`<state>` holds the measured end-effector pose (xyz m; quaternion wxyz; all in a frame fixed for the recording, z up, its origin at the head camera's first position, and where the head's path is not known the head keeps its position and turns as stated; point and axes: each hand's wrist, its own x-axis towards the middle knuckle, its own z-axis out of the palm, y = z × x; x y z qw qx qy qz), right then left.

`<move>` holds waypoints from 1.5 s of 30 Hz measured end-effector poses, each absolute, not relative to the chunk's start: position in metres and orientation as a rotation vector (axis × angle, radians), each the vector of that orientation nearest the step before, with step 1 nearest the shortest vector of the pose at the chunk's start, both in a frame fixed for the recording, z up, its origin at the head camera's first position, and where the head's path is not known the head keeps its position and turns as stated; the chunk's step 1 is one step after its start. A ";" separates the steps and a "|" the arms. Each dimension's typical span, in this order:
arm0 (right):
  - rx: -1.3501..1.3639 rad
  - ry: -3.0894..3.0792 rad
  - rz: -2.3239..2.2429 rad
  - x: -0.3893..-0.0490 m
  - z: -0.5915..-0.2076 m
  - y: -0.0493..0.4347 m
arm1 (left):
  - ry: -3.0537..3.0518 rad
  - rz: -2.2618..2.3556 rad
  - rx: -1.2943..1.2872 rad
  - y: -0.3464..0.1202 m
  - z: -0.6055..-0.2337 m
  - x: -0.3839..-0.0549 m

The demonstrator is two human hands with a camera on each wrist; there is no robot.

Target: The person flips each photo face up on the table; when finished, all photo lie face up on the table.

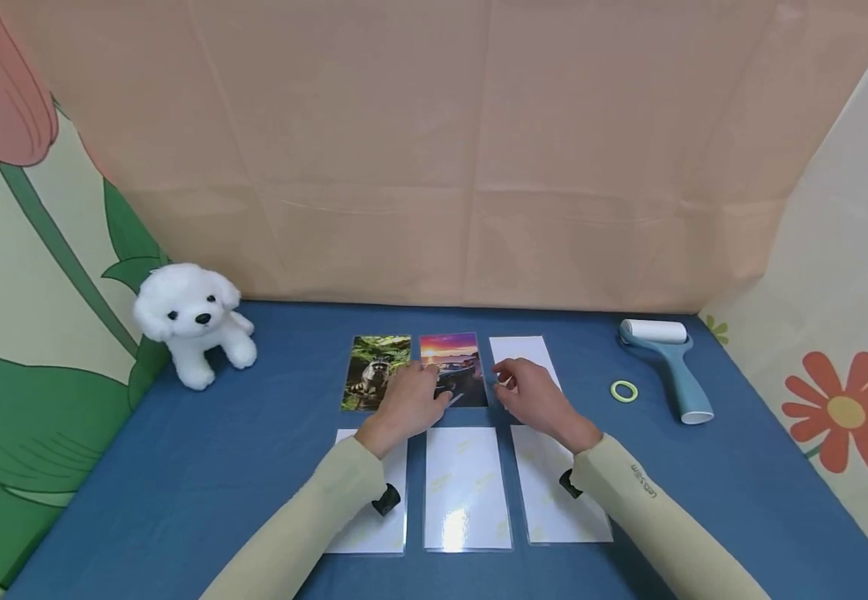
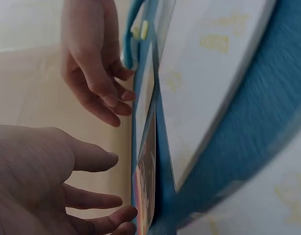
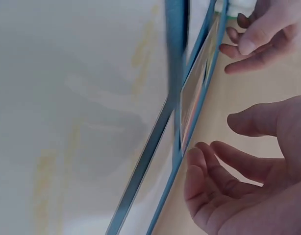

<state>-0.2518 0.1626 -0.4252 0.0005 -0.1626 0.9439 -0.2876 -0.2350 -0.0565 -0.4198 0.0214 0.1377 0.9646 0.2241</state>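
Note:
My left hand [image 1: 409, 400] is over the neighbouring edges of a raccoon photo [image 1: 366, 385] and a sunset photo with a car [image 1: 452, 346]. In the left wrist view that hand [image 2: 47, 181] has its thumb and fingers spread apart with nothing between them. Over the left part of a white sheet [image 1: 524, 346] is my right hand [image 1: 542, 400]. The right wrist view shows this hand [image 3: 248, 181] with loosely bent fingers, the thumb apart and nothing held. Whether either hand touches a sheet I cannot tell.
Closer to me lie three glossy white sheets with faint yellow marks, the middle one [image 1: 467, 492] fully visible. A green tape ring [image 1: 624, 391] and a blue-handled lint roller [image 1: 674, 367] lie at right. A white plush dog [image 1: 197, 321] sits at left on the blue tablecloth [image 1: 178, 467].

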 end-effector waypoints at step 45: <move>-0.586 2.986 -0.543 -0.255 -0.440 0.265 | 2.898 0.565 0.573 0.041 -0.430 -0.238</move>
